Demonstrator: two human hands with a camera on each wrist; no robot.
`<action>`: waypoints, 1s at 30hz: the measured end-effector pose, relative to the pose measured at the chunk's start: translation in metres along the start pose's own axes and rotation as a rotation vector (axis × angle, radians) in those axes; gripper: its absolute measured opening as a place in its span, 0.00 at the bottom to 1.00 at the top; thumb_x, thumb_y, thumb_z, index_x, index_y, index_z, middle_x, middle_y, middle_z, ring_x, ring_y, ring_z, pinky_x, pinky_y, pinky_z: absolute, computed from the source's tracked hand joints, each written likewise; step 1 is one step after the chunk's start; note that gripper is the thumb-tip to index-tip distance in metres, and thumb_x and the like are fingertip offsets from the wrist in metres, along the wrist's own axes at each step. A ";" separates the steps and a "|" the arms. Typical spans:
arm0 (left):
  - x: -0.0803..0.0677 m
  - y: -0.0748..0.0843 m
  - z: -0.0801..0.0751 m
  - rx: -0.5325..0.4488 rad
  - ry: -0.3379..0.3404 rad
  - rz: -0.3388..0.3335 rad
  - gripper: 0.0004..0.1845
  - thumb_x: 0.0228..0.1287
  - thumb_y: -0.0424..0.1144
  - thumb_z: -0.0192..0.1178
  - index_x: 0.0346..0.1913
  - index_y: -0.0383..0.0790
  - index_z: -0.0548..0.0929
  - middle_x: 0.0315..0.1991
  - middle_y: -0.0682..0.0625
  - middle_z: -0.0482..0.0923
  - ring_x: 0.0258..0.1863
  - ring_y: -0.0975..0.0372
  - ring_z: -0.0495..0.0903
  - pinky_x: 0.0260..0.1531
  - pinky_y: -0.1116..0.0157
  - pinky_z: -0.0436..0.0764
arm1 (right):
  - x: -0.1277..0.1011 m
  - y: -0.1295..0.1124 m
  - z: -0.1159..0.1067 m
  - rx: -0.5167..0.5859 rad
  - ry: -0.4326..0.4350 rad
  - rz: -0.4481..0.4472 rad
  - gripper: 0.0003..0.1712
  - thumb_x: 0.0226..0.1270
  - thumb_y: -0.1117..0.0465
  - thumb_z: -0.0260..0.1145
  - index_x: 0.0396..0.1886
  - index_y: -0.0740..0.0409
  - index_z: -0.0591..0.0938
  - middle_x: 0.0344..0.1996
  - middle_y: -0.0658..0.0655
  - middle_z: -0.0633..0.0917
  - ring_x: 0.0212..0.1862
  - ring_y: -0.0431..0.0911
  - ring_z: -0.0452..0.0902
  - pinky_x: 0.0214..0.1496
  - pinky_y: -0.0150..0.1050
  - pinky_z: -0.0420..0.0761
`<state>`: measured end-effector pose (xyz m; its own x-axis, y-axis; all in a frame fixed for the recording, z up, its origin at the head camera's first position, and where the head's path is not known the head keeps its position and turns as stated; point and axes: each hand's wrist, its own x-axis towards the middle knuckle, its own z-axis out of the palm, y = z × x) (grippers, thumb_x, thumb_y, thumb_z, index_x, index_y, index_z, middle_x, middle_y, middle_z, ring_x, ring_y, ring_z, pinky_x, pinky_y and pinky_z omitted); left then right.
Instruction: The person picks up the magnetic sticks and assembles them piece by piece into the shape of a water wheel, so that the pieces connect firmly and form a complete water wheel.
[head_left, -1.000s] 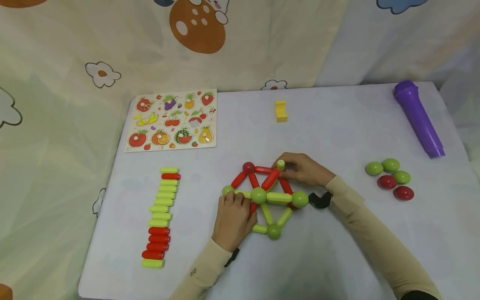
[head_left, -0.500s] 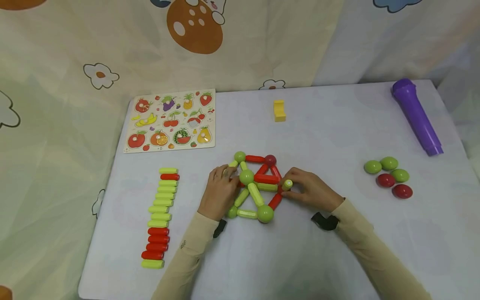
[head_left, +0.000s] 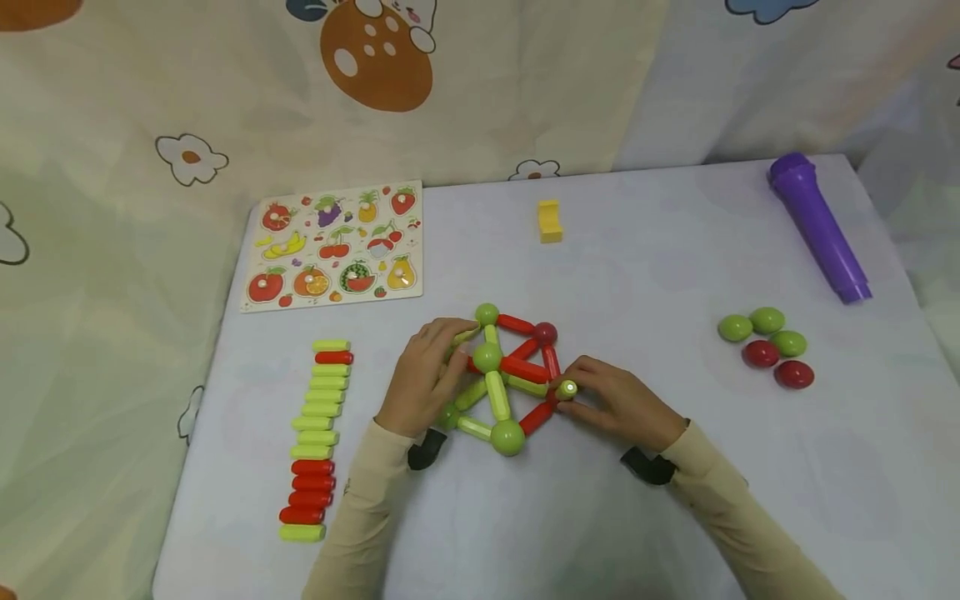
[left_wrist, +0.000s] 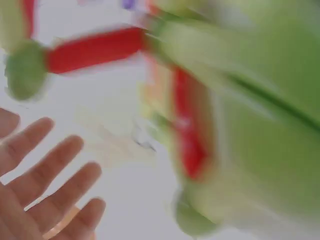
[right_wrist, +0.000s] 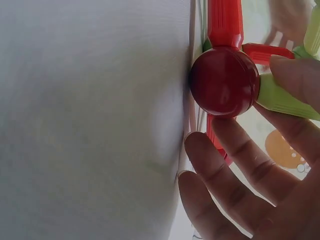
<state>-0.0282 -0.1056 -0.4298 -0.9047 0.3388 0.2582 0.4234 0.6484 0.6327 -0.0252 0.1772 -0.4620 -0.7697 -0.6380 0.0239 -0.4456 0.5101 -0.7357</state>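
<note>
A construction of red and light green rods joined by balls, with a green ball (head_left: pixel 487 357) on top, stands mid-table. My right hand (head_left: pixel 626 404) pinches a green rod (right_wrist: pixel 282 97) between thumb and fingers at the construction's right side. That rod points up from a dark red ball (right_wrist: pixel 225 82) at table level. My left hand (head_left: pixel 420 379) is at the left side, beside a green rod and partly over the lower left green ball (head_left: pixel 448 417). In the left wrist view its fingers (left_wrist: pixel 60 185) are straight and spread, apart from the blurred rods.
A column of loose red and green rods (head_left: pixel 318 410) lies on the left. Behind are a fruit puzzle board (head_left: pixel 333 250) and a yellow block (head_left: pixel 550 222). To the right lie several loose red and green balls (head_left: pixel 762 353) and a purple microphone (head_left: pixel 820 227).
The construction has turned on the table, and a different side faces the front. My right hand has come nearer with the upright green rod. My left hand's fingers have loosened from the construction.
</note>
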 end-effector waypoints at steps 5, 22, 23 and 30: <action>0.010 0.024 0.004 -0.146 -0.135 0.090 0.19 0.68 0.45 0.57 0.58 0.42 0.78 0.54 0.51 0.76 0.56 0.63 0.72 0.57 0.62 0.72 | 0.002 -0.001 0.003 -0.009 -0.001 -0.019 0.12 0.57 0.58 0.73 0.40 0.46 0.82 0.39 0.39 0.77 0.41 0.35 0.74 0.43 0.35 0.80; 0.012 0.026 0.015 -0.151 -0.148 0.098 0.10 0.65 0.44 0.62 0.46 0.44 0.83 0.40 0.56 0.74 0.40 0.68 0.70 0.41 0.70 0.73 | -0.063 0.045 -0.073 -0.682 0.710 0.459 0.19 0.55 0.61 0.65 0.45 0.67 0.81 0.39 0.75 0.79 0.31 0.71 0.74 0.24 0.63 0.70; 0.012 0.026 0.016 -0.153 -0.145 0.099 0.10 0.65 0.44 0.62 0.46 0.44 0.83 0.40 0.57 0.74 0.40 0.68 0.70 0.41 0.70 0.73 | -0.070 0.047 -0.077 -0.697 0.702 0.520 0.18 0.54 0.62 0.64 0.44 0.68 0.80 0.37 0.77 0.79 0.29 0.73 0.73 0.23 0.64 0.69; 0.014 0.027 0.017 -0.149 -0.124 0.114 0.11 0.62 0.41 0.65 0.45 0.43 0.84 0.39 0.56 0.74 0.38 0.68 0.70 0.40 0.70 0.72 | -0.088 0.051 -0.082 -0.682 0.561 0.637 0.17 0.52 0.64 0.62 0.42 0.69 0.77 0.30 0.77 0.76 0.24 0.73 0.70 0.24 0.63 0.65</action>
<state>-0.0282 -0.0717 -0.4214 -0.8348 0.4914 0.2484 0.5027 0.4960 0.7080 -0.0178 0.3062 -0.4462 -0.9712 0.1229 0.2041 0.0824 0.9771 -0.1962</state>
